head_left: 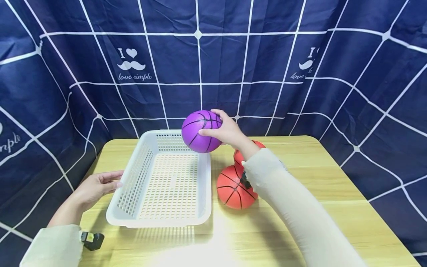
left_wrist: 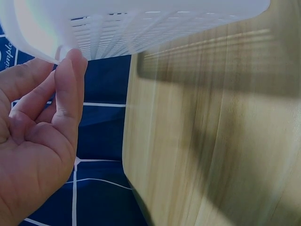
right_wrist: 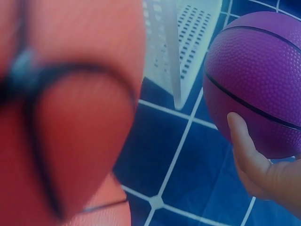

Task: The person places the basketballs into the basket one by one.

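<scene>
A purple toy basketball (head_left: 197, 129) with black lines is in my right hand (head_left: 230, 130), raised over the back right corner of a white plastic basket (head_left: 208, 185). In the right wrist view, the thumb lies along the side of the ball (right_wrist: 256, 70); part of that hand is cut off. My left hand (head_left: 96, 189) is at the basket's left side, its fingertips pinching the rim. From the left wrist view, thumb and fingers meet the white rim (left_wrist: 164, 12) closely. The basket's perforated floor shows no ball on it.
Right of the basket, a red-orange toy basketball (head_left: 235, 189) sits on the wooden table (head_left: 300, 167). Behind it is another red ball (head_left: 238, 157), partly hidden by my right forearm. A dark blue curtain (head_left: 220, 59) with white lines surrounds the table's back and sides.
</scene>
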The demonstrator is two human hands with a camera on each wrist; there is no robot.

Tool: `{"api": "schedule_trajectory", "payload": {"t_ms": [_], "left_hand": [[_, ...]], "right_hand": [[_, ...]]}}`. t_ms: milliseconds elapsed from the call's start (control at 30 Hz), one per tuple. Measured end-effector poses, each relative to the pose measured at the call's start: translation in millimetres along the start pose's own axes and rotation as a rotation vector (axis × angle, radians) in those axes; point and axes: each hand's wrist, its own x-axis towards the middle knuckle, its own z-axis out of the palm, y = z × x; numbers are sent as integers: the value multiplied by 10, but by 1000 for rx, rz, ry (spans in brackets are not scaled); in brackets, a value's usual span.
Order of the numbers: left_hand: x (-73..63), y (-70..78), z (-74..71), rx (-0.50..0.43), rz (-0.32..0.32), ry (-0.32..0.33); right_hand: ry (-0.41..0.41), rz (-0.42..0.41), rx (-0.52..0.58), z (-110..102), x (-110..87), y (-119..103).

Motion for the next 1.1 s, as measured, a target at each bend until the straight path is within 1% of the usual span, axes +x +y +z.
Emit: {"api": "schedule_trajectory", "payload": {"t_ms": [200, 400, 533, 633, 800, 1100], "left_hand": [[-8, -4, -6, 12, -4, 3], [-19, 1, 0, 39, -2, 3], [-15, 7, 6, 42, -4, 5], [-6, 5, 9, 42, -7, 5], [4, -2, 7, 32, -11, 7], [4, -2, 6, 11, 6, 0]], "right_hand": [[0, -15, -16, 276, 118, -36], [9, -48, -95, 572, 196, -71], [-2, -30, -99, 743, 214, -73], [-1, -12, -80, 865, 233, -66], [-3, -8, -63, 1025, 269, -77], [-12, 5, -100, 1221, 284, -125]]}}
